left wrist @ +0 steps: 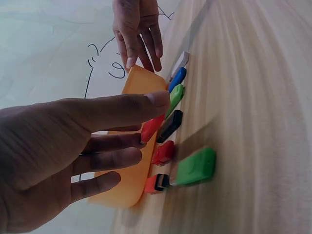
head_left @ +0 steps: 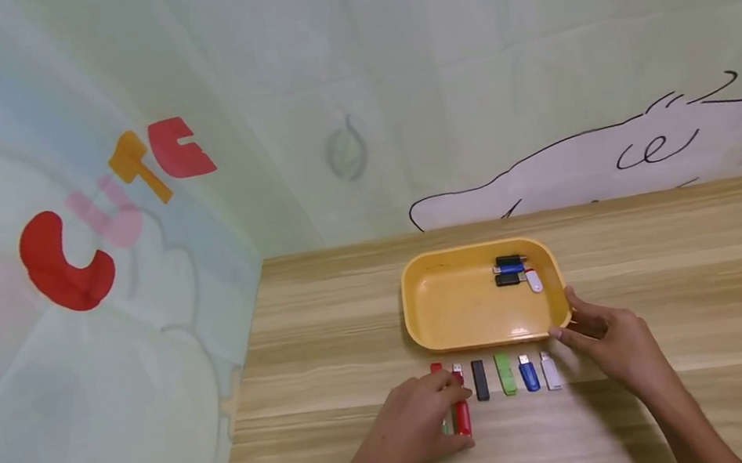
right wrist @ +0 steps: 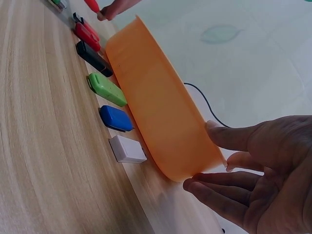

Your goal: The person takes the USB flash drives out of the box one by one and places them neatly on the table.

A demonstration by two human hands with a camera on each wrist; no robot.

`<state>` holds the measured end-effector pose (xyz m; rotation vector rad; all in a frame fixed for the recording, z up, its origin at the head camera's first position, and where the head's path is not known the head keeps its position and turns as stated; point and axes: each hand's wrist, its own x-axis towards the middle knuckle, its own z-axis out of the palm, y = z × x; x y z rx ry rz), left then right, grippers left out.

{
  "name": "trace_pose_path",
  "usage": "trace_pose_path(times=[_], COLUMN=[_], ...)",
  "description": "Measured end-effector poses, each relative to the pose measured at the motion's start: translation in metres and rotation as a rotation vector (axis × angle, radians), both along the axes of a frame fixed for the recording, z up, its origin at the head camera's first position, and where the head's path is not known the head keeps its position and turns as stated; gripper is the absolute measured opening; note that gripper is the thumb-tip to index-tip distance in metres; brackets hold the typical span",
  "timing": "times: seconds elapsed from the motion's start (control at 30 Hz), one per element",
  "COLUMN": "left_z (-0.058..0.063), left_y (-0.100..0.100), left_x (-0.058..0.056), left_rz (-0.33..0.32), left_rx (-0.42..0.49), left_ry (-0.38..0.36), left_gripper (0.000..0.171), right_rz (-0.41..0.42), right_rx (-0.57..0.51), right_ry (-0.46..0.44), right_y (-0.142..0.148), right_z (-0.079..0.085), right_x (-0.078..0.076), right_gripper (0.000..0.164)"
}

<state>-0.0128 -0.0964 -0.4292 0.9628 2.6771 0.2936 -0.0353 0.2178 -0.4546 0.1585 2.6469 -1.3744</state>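
My left hand [head_left: 415, 423] pinches a red USB stick [left wrist: 152, 127] between thumb and fingers, above the row of sticks. Right below it lie another red USB stick [left wrist: 164, 152] and a green USB stick with a red cap [left wrist: 196, 168], partly covered by the hand in the head view. My right hand [head_left: 618, 343] holds the near right corner of the yellow tray [head_left: 466, 250], thumb and fingertips on either side of it. Inside the tray, at its right end, lie a blue USB stick [head_left: 510, 270], a white-and-red one [head_left: 534, 280] and black ones [head_left: 508, 280].
Along the tray's near side a row continues rightward: a black stick [head_left: 481, 380], a light green one [head_left: 506, 375], a blue one [head_left: 529, 374] and a white one [head_left: 550, 371]. Behind the wooden table [head_left: 311, 311] hangs a printed curtain [head_left: 326, 111].
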Motion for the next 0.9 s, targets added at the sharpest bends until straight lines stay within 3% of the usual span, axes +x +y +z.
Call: trace_pose_path(times=[0.4,0.7,0.9], left_z=[-0.012,-0.019,-0.020], left_y=[-0.005,-0.006,-0.005], left_x=[0.009,0.011,0.014], left_rz=[0.039,0.055,0.040], left_rx=[0.018,0.051,0.048], left_ry=[-0.004,-0.063,-0.010], left_gripper=[0.045,0.043,0.042], right_rz=[-0.006,-0.008,-0.006], right_rx=[-0.016,-0.007,-0.023], right_ry=[-0.002,-0.003,0.000], right_y=[0.000,0.000,-0.001], right_z=[-0.001,-0.001,0.000], right_x=[0.000,0.001,0.001], right_gripper=[0.078,0.078,0.078])
